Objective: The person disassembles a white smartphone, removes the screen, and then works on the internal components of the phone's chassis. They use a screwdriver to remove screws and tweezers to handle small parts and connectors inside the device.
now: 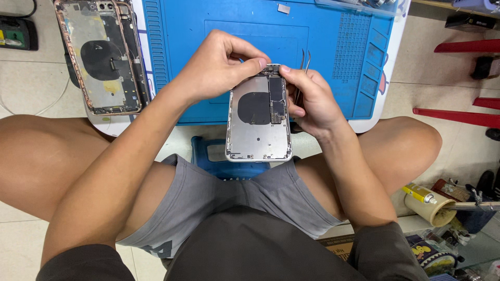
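Head view: left hand [219, 65] pinches the top edge of an opened phone shell [259, 119], held in the air over the lap, just below the blue mat [208, 31]. Right hand [307, 99] grips the shell's right side, tweezers [304, 65] tucked in the fingers. Risks: the unsupported shell could slip; tweezer tips near the circuit board [277, 99] could scratch it.

Both hands [260, 83] on opened silver phone housing [258, 122]

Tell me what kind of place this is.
Probably a phone repair workspace: a blue repair mat, an opened phone housing held in both hands, a second stripped housing, and tweezers.
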